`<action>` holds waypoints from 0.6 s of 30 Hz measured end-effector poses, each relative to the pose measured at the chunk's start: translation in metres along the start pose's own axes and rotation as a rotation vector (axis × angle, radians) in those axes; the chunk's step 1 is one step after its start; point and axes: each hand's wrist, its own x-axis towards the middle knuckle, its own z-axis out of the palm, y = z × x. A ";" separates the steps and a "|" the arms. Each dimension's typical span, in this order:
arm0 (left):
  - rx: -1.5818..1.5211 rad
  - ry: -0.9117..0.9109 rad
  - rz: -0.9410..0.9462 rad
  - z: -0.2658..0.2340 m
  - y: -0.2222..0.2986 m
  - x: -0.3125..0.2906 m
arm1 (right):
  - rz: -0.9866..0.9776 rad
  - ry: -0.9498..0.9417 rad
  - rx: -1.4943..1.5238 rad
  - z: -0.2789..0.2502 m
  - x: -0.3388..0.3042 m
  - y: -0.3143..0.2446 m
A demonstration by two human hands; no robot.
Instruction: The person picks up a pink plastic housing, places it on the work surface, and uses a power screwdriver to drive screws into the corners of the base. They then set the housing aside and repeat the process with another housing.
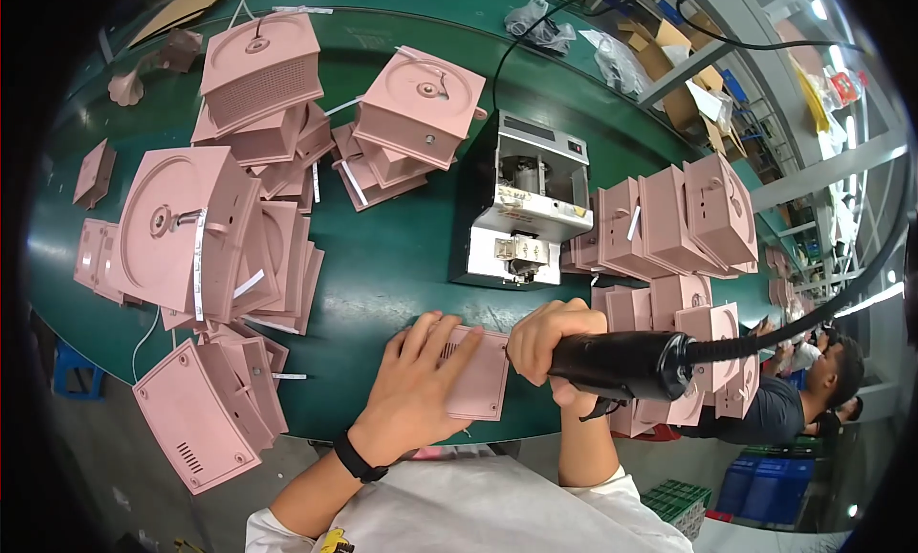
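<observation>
pink rectangular slotted piece (485, 383) lying beneath the left hand (409, 379), fingers slightly spread; right hand (553, 341), fingers wrapped around a black cylindrical corded tool (622, 364).

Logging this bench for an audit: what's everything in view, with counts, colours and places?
Table: one, green, centre
Workpiece: one, pink, near edge
Handheld tool: one, black, cabled, right of workpiece
Machine: one, black and silver, mid-table
Housings: many, overlapping, pink, left, back and right stacks
Horn-shaped piece: one, pink, far left
Plastic bags: several, clear, far side
Cardboard boxes: several, brown, upper right
Containers: several, blue and green, floor right
Co-workers: at least two, dark-clothed, right
Wristband: one, black, left wrist
Shirt: one, white, lower edge
Left hand: one, bare, on workpiece
Right hand: one, bare, gripping tool
</observation>
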 end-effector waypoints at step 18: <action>0.134 -0.043 -0.549 -0.016 0.053 -0.018 | -0.187 0.406 -0.151 -0.014 0.045 -0.008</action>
